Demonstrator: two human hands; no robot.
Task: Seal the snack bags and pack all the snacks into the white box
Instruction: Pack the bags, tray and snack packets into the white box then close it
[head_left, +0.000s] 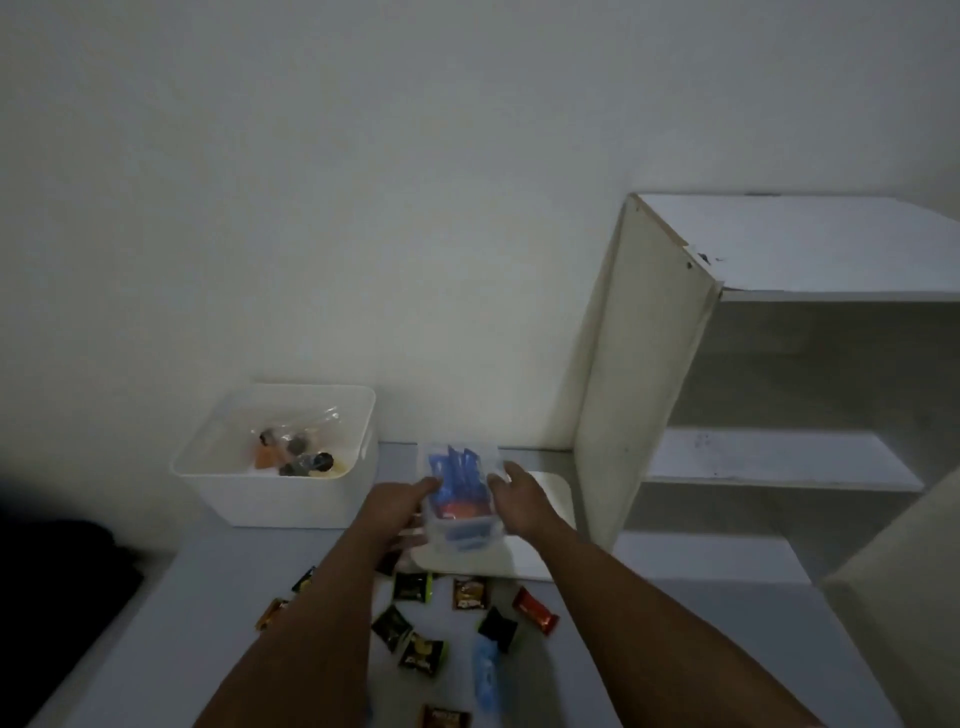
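Observation:
A clear snack bag (461, 498) with blue and red packets inside is held up between my hands, above a white lid (540, 551) lying on the table. My left hand (402, 512) grips its left side and my right hand (514, 496) grips its right side. The white box (270, 499) stands at the back left against the wall; a clear bag of dark and orange snacks (293, 452) lies in it. Several small dark wrapped snacks (410, 587), a red one (535, 610) and a blue packet (485, 675) lie loose on the table in front of me.
A white shelf unit (644, 374) stands at the right, close to the lid. The wall runs just behind the box. A dark shape (57, 582) sits beyond the table's left edge.

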